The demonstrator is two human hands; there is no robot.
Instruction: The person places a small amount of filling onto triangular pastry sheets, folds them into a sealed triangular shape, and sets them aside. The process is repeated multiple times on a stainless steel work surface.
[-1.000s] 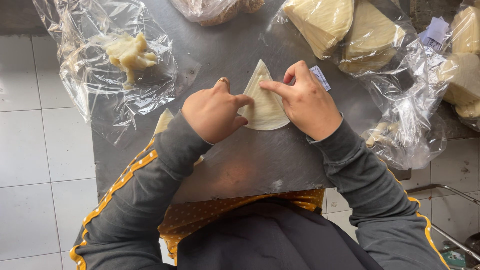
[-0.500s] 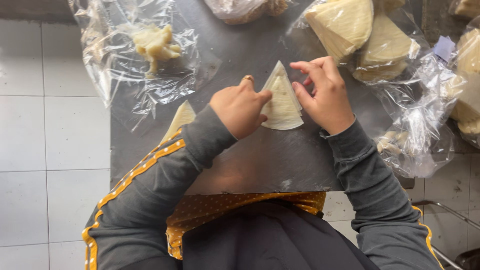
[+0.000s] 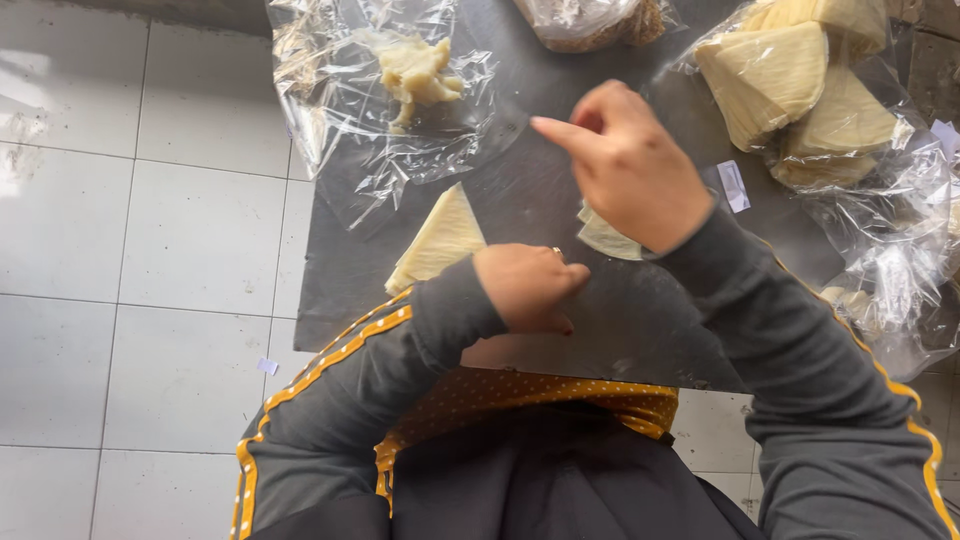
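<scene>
Head view: right hand (image 3: 632, 165) is raised above the tabletop (image 3: 530, 215), forefinger out, other fingers curled, holding nothing. Left hand (image 3: 527, 287) rests fisted just beside the wrapper (image 3: 603, 236), which lies flat, mostly hidden under the right hand.

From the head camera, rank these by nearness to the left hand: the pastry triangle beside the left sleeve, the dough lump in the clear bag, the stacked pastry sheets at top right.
Measured from the left hand:
1. Pastry triangle, just left of the hand on the dark board.
2. Dough lump, up and to the left, inside the crinkled clear bag.
3. Stacked pastry sheets, far upper right, beyond the raised right hand.
</scene>
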